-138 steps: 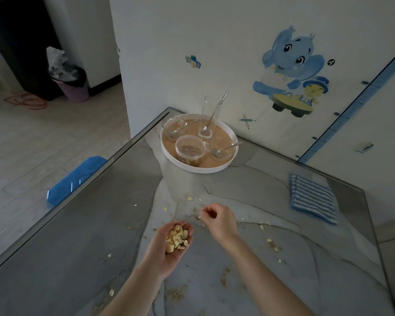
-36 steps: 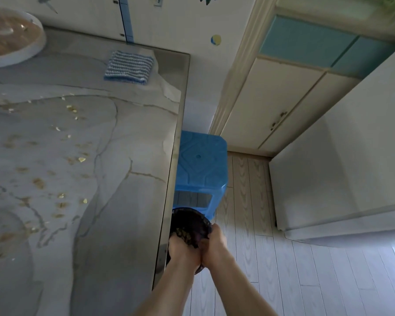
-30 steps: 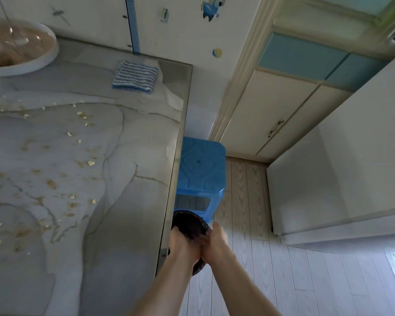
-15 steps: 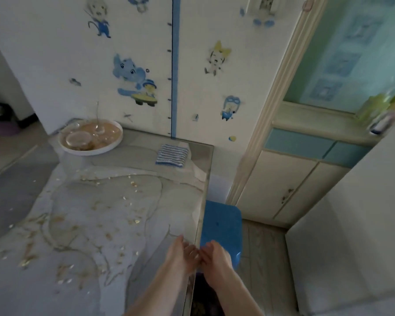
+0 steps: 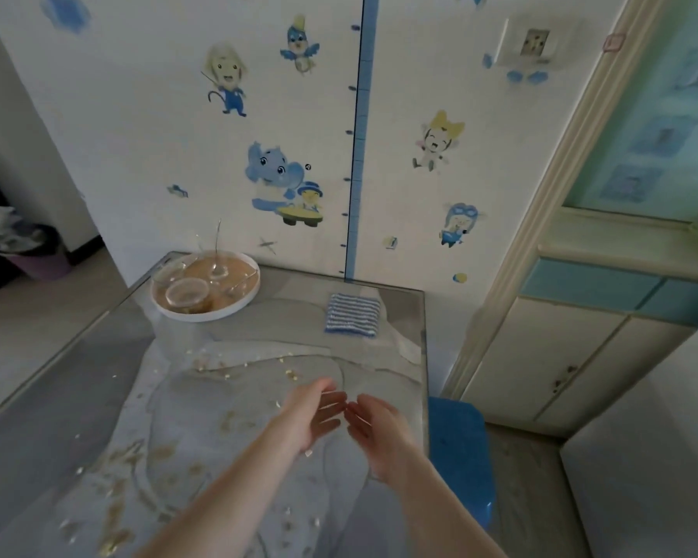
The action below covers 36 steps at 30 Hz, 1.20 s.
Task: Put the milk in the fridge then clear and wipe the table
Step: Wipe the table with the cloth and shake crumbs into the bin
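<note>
- Our hands are back over the tabletop. A sec ago both were down at a dark bin off its right edge, tipping out the scraps we'd cupped in the left palm.
- Left hand and right hand are both empty now, fingers loose and spread, palms turned toward each other, fingertips nearly meeting. They're above the surface, not on it.
- The bin has dropped out of view; only the blue stool shows past the right edge.
- So one handful of mess is gone, but the job isn't. Plenty of crumbs are left, a band across the middle and more at near left, w/ brownish smears too.
- Striped cloth lies folded at far right, untouched.
- White tray sits at the far left corner, glass bowls and spoons on it, not cleared yet.
- Milk: nowhere in view, so we can't tell if it's in the fridge.
- Our read: we're mid-clearing. Next is prob another crumb pass or a reach for the cloth. Wiping before pickup would just smear bits around.
</note>
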Each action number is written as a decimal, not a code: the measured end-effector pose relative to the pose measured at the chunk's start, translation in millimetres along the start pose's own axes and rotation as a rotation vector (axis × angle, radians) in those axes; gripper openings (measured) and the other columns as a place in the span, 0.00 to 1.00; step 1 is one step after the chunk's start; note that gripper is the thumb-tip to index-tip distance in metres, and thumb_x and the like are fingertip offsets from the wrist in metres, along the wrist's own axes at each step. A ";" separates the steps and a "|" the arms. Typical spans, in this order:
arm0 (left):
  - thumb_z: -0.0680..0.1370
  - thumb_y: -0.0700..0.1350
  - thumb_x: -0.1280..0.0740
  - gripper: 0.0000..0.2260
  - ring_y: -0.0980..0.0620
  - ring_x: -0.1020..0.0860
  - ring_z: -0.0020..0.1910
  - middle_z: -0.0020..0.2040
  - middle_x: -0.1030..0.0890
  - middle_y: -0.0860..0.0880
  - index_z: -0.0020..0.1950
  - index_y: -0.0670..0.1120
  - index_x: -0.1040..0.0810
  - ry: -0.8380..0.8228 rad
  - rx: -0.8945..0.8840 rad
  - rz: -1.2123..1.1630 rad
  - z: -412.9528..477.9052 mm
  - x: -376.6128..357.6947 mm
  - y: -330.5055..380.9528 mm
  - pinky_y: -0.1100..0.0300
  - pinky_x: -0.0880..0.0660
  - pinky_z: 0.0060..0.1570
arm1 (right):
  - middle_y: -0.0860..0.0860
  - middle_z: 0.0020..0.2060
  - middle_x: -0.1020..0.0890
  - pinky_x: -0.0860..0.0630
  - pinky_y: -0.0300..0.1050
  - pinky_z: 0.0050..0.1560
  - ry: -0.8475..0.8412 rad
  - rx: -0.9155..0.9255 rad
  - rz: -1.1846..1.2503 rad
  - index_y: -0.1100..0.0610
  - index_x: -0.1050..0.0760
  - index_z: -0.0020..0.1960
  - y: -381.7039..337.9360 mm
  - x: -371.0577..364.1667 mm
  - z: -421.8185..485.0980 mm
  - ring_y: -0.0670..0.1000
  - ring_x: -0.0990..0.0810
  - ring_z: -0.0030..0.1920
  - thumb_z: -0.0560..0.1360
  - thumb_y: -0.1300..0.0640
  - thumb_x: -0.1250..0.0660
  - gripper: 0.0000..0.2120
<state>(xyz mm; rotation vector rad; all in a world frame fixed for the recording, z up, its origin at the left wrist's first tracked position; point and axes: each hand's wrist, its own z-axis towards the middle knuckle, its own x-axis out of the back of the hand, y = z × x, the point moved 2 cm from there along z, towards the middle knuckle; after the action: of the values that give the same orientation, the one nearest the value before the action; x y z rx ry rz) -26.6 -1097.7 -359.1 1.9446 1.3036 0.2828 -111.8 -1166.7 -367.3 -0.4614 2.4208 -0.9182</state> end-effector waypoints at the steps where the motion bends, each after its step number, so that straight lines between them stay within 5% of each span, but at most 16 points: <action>1: 0.78 0.44 0.41 0.07 0.51 0.22 0.38 0.41 0.20 0.47 0.44 0.44 0.25 -0.007 -0.026 0.075 7.7 9.0 12.9 0.60 0.30 0.38 | 0.55 0.39 0.22 0.27 0.48 0.57 -0.008 0.030 -0.024 0.60 0.28 0.47 -0.9 -12.2 7.0 0.53 0.23 0.46 0.77 0.65 0.42 0.05; 4: 0.79 0.45 0.40 0.06 0.54 0.21 0.40 0.42 0.18 0.49 0.48 0.46 0.24 -0.030 -0.145 0.319 36.9 28.6 46.2 0.62 0.30 0.40 | 0.54 0.41 0.20 0.27 0.42 0.44 0.016 0.126 -0.114 0.59 0.28 0.52 -1.3 -37.5 35.9 0.50 0.22 0.43 0.76 0.65 0.39 0.06; 8: 0.78 0.42 0.39 0.06 0.57 0.22 0.35 0.42 0.19 0.46 0.47 0.45 0.22 -0.085 -0.391 0.542 81.2 44.3 80.9 0.67 0.26 0.35 | 0.55 0.45 0.21 0.29 0.40 0.43 0.110 0.229 -0.277 0.58 0.27 0.55 -3.9 -54.7 76.8 0.50 0.23 0.45 0.76 0.63 0.38 0.09; 12: 0.77 0.40 0.37 0.09 0.50 0.21 0.50 0.52 0.18 0.43 0.52 0.42 0.19 -0.082 -0.604 0.991 140.5 49.0 93.4 0.63 0.29 0.50 | 0.62 0.38 0.23 0.35 0.42 0.40 0.238 0.332 -0.481 0.71 0.25 0.51 -10.6 -49.0 127.3 0.50 0.29 0.40 0.74 0.66 0.38 0.09; 18: 0.78 0.42 0.39 0.16 0.47 0.28 0.65 0.67 0.27 0.46 0.66 0.44 0.28 -0.138 -0.789 1.411 234.5 39.1 96.4 0.60 0.34 0.62 | 0.59 0.55 0.20 0.29 0.43 0.59 0.261 0.531 -0.906 0.64 0.25 0.58 -29.9 -18.6 223.2 0.53 0.22 0.54 0.75 0.65 0.38 0.12; 23: 0.78 0.45 0.44 0.22 0.48 0.40 0.74 0.75 0.42 0.46 0.72 0.45 0.38 -0.235 -0.978 1.605 299.9 24.3 93.9 0.56 0.42 0.72 | 0.55 0.66 0.28 0.36 0.41 0.64 0.229 0.716 -1.359 0.58 0.30 0.65 -54.5 -7.4 290.6 0.54 0.30 0.66 0.76 0.63 0.40 0.17; 27: 0.81 0.44 0.48 0.25 0.54 0.53 0.76 0.77 0.55 0.50 0.76 0.48 0.53 -0.287 -0.836 1.884 346.1 15.1 85.2 0.52 0.51 0.73 | 0.56 0.69 0.33 0.37 0.46 0.66 0.156 0.732 -1.517 0.59 0.35 0.68 -57.6 -8.5 347.1 0.56 0.33 0.68 0.75 0.61 0.38 0.22; 33: 0.80 0.49 0.52 0.23 0.52 0.43 0.75 0.76 0.43 0.48 0.75 0.45 0.44 -0.252 -0.890 1.782 358.2 27.5 70.1 0.59 0.45 0.72 | 0.57 0.58 0.24 0.31 0.48 0.57 0.249 0.808 -1.647 0.55 0.28 0.64 -43.5 -9.4 364.0 0.59 0.28 0.58 0.75 0.60 0.38 0.17; 36: 0.71 0.52 0.52 0.28 0.47 0.23 0.61 0.63 0.23 0.43 0.63 0.41 0.25 -0.291 -0.961 1.719 337.1 37.0 63.8 0.54 0.27 0.59 | 0.54 0.39 0.20 0.25 0.41 0.38 0.227 0.938 -1.659 0.54 0.19 0.48 -27.1 -9.6 345.3 0.57 0.20 0.42 0.69 0.58 0.37 0.11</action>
<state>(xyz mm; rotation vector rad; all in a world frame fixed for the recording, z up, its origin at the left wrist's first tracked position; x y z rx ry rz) 223.0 -1235.6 -553.4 1.5578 -0.8850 1.0901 94.7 -1359.6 -567.7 -2.0125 0.9490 -2.5263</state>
